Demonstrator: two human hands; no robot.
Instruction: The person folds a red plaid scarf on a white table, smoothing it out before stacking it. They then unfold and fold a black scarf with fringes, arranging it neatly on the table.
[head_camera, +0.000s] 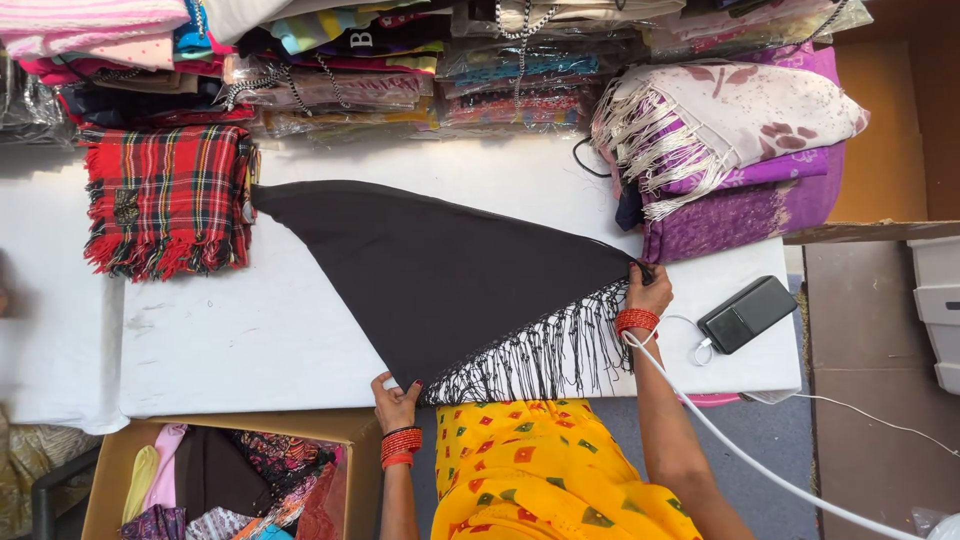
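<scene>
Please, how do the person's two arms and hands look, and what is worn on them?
Both forearms are bare, without sleeves. The left hand has a stack of red and orange bangles at the wrist. The right hand has red bangles too.

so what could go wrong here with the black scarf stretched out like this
The left hand and right hand pin the black scarf by its fringed edge. The long fringe may tangle or snag on the bangles at the right wrist. The white cable runs right by that wrist and the dark power bank near the table edge; a tug might drag it off.
</scene>
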